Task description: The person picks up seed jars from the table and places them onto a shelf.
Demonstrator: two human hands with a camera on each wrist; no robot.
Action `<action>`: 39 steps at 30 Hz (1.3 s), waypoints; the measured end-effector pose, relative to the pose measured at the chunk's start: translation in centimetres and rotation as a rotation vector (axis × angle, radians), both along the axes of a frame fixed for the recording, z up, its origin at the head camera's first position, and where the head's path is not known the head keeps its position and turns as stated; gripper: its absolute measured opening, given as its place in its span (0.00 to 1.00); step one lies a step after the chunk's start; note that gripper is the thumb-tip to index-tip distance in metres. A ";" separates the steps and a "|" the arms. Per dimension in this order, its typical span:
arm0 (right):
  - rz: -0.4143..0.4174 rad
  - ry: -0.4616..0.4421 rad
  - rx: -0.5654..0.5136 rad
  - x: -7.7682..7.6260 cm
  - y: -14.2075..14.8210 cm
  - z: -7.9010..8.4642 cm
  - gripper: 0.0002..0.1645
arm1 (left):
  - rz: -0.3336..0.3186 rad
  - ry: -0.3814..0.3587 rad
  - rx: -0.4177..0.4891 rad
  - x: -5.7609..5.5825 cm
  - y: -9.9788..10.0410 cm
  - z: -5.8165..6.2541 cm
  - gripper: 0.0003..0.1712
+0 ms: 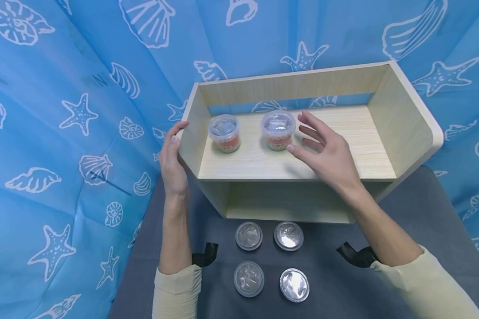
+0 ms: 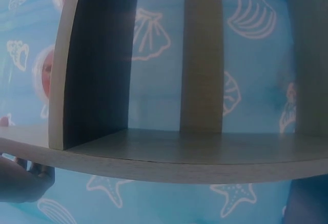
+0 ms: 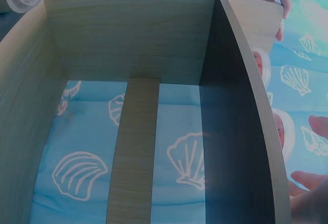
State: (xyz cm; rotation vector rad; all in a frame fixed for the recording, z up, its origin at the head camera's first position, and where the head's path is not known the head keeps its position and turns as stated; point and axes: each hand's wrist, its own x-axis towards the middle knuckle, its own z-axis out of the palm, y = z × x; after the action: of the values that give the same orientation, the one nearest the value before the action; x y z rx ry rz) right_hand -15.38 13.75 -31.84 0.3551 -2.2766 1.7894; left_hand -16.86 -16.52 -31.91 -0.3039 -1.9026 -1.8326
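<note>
The fingers of the right hand (image 1: 331, 153) are released and gently bowed, thumb apart, just beside the right cup (image 1: 278, 128), a lidded clear cup with reddish contents standing upright on the upper board (image 1: 239, 168) of a pale wooden shelf unit. The left hand (image 1: 173, 164) grips the front edge of the unit's left side panel (image 1: 197, 126), most of its fingers on the outer face. Between that panel and the right cup, apart from both, stands the left cup (image 1: 225, 133), lidded and upright too. In front of the unit, four lidded tubs (image 1: 249, 278) sit in two rows of two on a dark table (image 1: 143, 274). Pale sleeves (image 1: 177, 288) cover the forearms, and black bands (image 1: 205, 254) show at both arms. Behind and to the left hangs a blue cloth (image 1: 80, 190) printed with white shells and starfish.
</note>
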 end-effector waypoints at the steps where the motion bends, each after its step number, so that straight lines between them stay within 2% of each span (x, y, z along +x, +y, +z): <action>1: -0.005 0.005 0.005 0.2 0.1 0.0 0.45 | -0.007 -0.002 0.005 0.0 0.0 0.0 0.25; 7: -0.009 0.042 0.057 1.6 0.5 0.0 0.43 | -0.038 0.003 0.043 0.0 0.2 0.2 0.25; 13: 0.015 0.072 -0.002 3.2 0.8 -0.1 0.44 | -0.042 0.017 0.048 0.0 0.3 0.2 0.24; 18: 0.077 0.104 -0.070 4.5 1.0 -0.6 0.42 | -0.041 0.019 0.040 0.0 0.3 0.1 0.24; 24: 0.163 0.156 -0.102 5.9 1.4 -1.4 0.41 | -0.040 0.019 0.050 0.1 0.3 0.1 0.24; 29: 0.234 0.204 -0.086 6.8 1.4 -2.4 0.46 | -0.050 0.012 0.048 0.1 0.3 0.2 0.25; 33: 0.253 0.242 -0.042 7.5 1.4 -3.2 0.48 | -0.069 0.005 0.054 0.1 0.3 0.2 0.24; 36: 0.279 0.233 -0.038 8.1 1.4 -3.9 0.48 | -0.075 -0.001 0.058 0.0 0.2 0.2 0.24; 39: 0.306 0.176 -0.053 8.7 1.6 -4.8 0.47 | -0.082 -0.014 0.059 0.0 0.1 0.2 0.23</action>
State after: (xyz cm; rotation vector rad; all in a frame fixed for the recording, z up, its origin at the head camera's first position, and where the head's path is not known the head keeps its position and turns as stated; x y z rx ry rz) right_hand -6.72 15.33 -36.63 0.8551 -2.1397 1.8650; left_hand -16.86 -16.46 -31.70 -0.3544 -1.8670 -1.9454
